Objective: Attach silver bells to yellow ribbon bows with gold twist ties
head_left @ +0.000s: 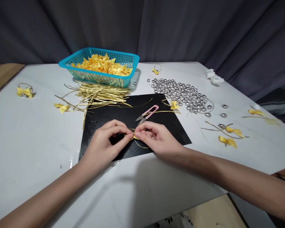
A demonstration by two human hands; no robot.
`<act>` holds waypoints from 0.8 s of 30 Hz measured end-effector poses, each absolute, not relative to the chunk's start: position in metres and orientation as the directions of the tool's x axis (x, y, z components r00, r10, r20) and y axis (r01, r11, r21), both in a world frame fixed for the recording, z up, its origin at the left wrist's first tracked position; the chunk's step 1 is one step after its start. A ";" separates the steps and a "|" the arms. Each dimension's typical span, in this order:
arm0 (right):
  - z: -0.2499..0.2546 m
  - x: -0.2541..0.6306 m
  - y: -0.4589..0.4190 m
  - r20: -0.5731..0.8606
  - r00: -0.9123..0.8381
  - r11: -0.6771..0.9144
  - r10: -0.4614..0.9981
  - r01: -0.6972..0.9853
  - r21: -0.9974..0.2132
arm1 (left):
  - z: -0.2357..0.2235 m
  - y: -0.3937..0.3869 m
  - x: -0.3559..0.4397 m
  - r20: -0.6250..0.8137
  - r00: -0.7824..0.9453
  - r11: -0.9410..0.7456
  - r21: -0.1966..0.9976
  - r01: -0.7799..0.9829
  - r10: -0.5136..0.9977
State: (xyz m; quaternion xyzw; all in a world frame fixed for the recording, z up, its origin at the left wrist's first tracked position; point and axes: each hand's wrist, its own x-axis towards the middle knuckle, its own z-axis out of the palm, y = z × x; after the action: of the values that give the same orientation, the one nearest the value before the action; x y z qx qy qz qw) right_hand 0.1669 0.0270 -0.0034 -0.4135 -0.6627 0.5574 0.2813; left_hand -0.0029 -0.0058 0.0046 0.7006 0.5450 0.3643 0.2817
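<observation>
Over the black mat (102,118), my left hand (109,137) and my right hand (155,136) meet fingertip to fingertip. Both are closed in a pinch on a small yellow ribbon bow (134,136), mostly covered by my fingers. A thin gold cord (141,145) curves out below the bow, and part of a loop shows above it. Just beyond my right hand lie pink-handled thread snips (148,113), blades pointing left toward me. A gold strand and a yellow bow (174,105) rest at the mat's right edge.
A turquoise basket (97,76) of yellow bows stands at the back, with a pile of gold cords (104,93) before it. Silver beads (180,93) spread to the right. Finished-looking bow rings (25,91), loose bows (228,141) and crumpled white tissue (213,76) lie around the white table (38,133).
</observation>
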 end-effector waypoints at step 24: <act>0.002 0.167 0.029 -0.184 -0.532 -0.083 0.827 0.207 -0.975 | 0.004 -0.009 -0.005 0.325 0.167 -0.357 0.712 0.605 0.931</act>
State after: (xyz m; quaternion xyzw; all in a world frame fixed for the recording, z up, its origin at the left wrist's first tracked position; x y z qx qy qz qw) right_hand 0.1673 0.0290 0.0018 -0.4118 -0.6276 0.6100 0.2538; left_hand -0.0052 -0.0092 0.0039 0.7325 0.5240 0.3768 0.2164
